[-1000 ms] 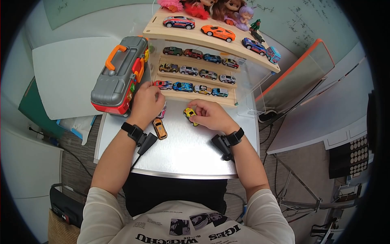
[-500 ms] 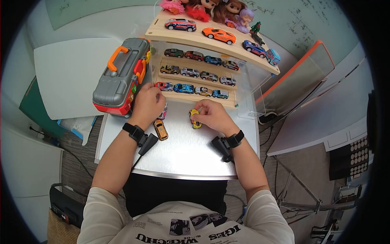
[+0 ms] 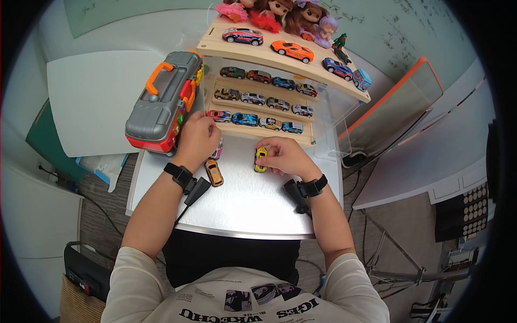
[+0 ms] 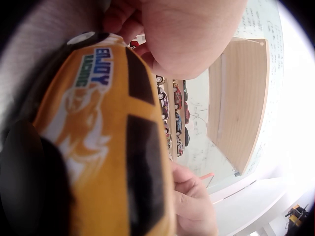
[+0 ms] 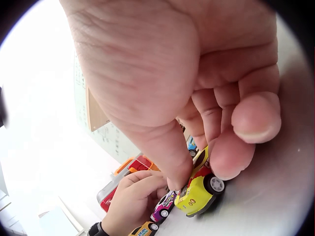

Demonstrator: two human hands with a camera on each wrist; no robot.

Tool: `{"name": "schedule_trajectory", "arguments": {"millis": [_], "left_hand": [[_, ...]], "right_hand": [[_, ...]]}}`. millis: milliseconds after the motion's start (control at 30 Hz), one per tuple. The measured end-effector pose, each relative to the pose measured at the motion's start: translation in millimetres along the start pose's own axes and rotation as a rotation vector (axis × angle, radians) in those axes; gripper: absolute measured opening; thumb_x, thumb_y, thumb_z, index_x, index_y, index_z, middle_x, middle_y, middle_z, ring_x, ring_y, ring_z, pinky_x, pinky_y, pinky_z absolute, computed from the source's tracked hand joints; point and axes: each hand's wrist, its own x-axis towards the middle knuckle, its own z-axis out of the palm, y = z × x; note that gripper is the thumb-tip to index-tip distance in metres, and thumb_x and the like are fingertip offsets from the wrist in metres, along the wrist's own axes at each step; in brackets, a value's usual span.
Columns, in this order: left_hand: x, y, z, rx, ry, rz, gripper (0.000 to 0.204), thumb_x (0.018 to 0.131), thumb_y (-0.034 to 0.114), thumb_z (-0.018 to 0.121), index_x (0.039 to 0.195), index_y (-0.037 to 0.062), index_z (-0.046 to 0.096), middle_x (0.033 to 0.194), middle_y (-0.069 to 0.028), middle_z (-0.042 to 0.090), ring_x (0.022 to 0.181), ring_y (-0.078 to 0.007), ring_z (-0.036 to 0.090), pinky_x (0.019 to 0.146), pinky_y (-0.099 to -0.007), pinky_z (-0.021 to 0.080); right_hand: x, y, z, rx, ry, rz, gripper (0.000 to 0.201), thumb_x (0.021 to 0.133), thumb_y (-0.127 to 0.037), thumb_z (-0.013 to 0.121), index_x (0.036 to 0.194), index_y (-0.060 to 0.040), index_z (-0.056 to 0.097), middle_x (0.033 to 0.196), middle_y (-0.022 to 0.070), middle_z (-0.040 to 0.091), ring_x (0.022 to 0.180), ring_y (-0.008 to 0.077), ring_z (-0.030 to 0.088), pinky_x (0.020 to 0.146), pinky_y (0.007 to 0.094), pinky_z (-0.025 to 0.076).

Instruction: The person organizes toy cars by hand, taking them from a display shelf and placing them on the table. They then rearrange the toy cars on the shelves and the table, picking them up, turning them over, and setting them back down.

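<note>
On the silver tabletop, my right hand [image 3: 284, 156] pinches a yellow toy car [image 3: 261, 160] between thumb and fingers. The right wrist view shows the thumb on top of this yellow-and-red car [image 5: 201, 191], its wheels close over the metal surface. My left hand [image 3: 197, 141] is bent at the left end of the lowest shelf, beside a red toy car [image 3: 219, 116]; I cannot tell whether its hidden fingertips hold anything. A pink-and-purple toy car [image 5: 164, 206] sits beside that hand, partly covered in the head view. Nearer me is an orange toy car [image 3: 214, 173], filling much of the left wrist view.
A tiered wooden rack [image 3: 293, 134] carries rows of toy cars. Above it, a wooden board [image 3: 258, 49] bears more cars and several dolls [image 3: 277, 19]. Left stands a grey-and-red toolbox [image 3: 161, 102] with an orange handle. A clear acrylic panel [image 3: 334, 134] edges the right side.
The yellow car has slid a little to the right and turned to point more straight away from me, with my right hand on it. My left hand has stayed near the shelf end.
</note>
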Motion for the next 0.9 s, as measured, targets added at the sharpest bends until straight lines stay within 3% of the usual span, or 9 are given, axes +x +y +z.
{"name": "schedule_trajectory", "arguments": {"millis": [200,367,467,567,600,667,800,867,900], "left_hand": [[-0.8,-1.4,1.3,0.002,0.032,0.027,0.013,0.084,0.007,0.068,0.089,-0.0039,0.073,0.113,-0.0259,0.068,0.095,-0.0380,0.071,0.076,-0.0400,0.058],[-0.3,2.3,-1.4,0.004,-0.006,-0.012,0.013,0.084,0.008,0.068,0.088,-0.0039,0.073,0.113,-0.0259,0.068,0.098,-0.0389,0.070,0.079,-0.0405,0.058],[-1.1,1.4,-0.1,-0.013,0.020,0.005,0.013,0.084,0.007,0.067,0.089,-0.0037,0.073,0.111,-0.0255,0.068,0.097,-0.0393,0.069,0.080,-0.0410,0.058],[-1.5,6.0,-1.7,-0.023,0.005,-0.041,0.013,0.084,0.008,0.067,0.088,-0.0034,0.073,0.110,-0.0247,0.067,0.096,-0.0400,0.069,0.081,-0.0426,0.057],[-2.3,5.4,-1.1,-0.024,0.007,-0.038,0.013,0.084,0.008,0.067,0.088,-0.0034,0.073,0.110,-0.0247,0.067,0.096,-0.0400,0.069,0.081,-0.0426,0.057],[-4.7,4.0,2.0,0.080,0.082,0.048,0.015,0.084,0.010,0.068,0.089,-0.0032,0.073,0.106,-0.0242,0.067,0.094,-0.0402,0.069,0.080,-0.0434,0.058],[-8.9,20.9,-7.6,0.168,0.065,-0.026,0.019,0.084,0.013,0.069,0.091,-0.0045,0.072,0.102,-0.0261,0.066,0.092,-0.0415,0.069,0.081,-0.0460,0.058],[-9.1,37.4,-18.8,0.230,-0.083,-0.188,0.027,0.086,0.019,0.067,0.093,-0.0065,0.071,0.100,-0.0310,0.065,0.097,-0.0427,0.069,0.085,-0.0496,0.058],[-8.2,47.0,-26.0,0.229,-0.078,-0.179,0.027,0.086,0.019,0.067,0.093,-0.0065,0.071,0.100,-0.0310,0.065,0.097,-0.0427,0.069,0.085,-0.0496,0.058]], "right_hand": [[-0.7,-1.6,1.1,-0.021,0.056,0.071,0.035,0.088,-0.021,0.085,0.113,-0.0028,0.068,0.067,0.0012,0.066,0.054,0.0070,0.059,0.046,0.0234,0.044],[-12.4,6.9,-2.6,-0.352,0.200,0.007,0.042,0.084,-0.037,0.085,0.095,-0.0007,0.066,0.075,0.0138,0.069,0.064,0.0237,0.067,0.058,0.0355,0.052],[-26.6,12.7,-5.7,-0.412,0.320,0.049,0.043,0.084,-0.040,0.085,0.088,-0.0019,0.065,0.067,0.0080,0.066,0.056,0.0158,0.061,0.053,0.0309,0.048],[-40.0,27.8,-19.9,-0.545,0.413,0.102,0.048,0.082,-0.044,0.086,0.083,-0.0010,0.065,0.066,0.0097,0.066,0.056,0.0172,0.061,0.054,0.0311,0.049],[-46.2,29.7,-25.2,-0.546,0.416,0.101,0.048,0.082,-0.044,0.086,0.083,-0.0010,0.065,0.066,0.0097,0.066,0.056,0.0172,0.061,0.054,0.0311,0.049],[-60.2,32.7,-36.0,-0.502,0.487,0.250,0.053,0.078,-0.048,0.086,0.083,0.0012,0.066,0.074,0.0180,0.069,0.068,0.0300,0.069,0.062,0.0388,0.053],[-88.6,47.6,-54.1,-0.488,0.615,0.284,0.048,0.082,-0.041,0.084,0.084,0.0035,0.066,0.074,0.0195,0.070,0.069,0.0289,0.070,0.065,0.0383,0.054],[-100.3,54.0,-53.0,-0.486,0.640,0.273,0.040,0.087,-0.034,0.080,0.090,0.0039,0.068,0.074,0.0201,0.070,0.070,0.0319,0.071,0.067,0.0402,0.054],[-104.9,58.3,-50.9,-0.508,0.660,0.234,0.036,0.089,-0.032,0.078,0.095,0.0033,0.069,0.075,0.0201,0.070,0.071,0.0339,0.071,0.068,0.0413,0.055]]}}
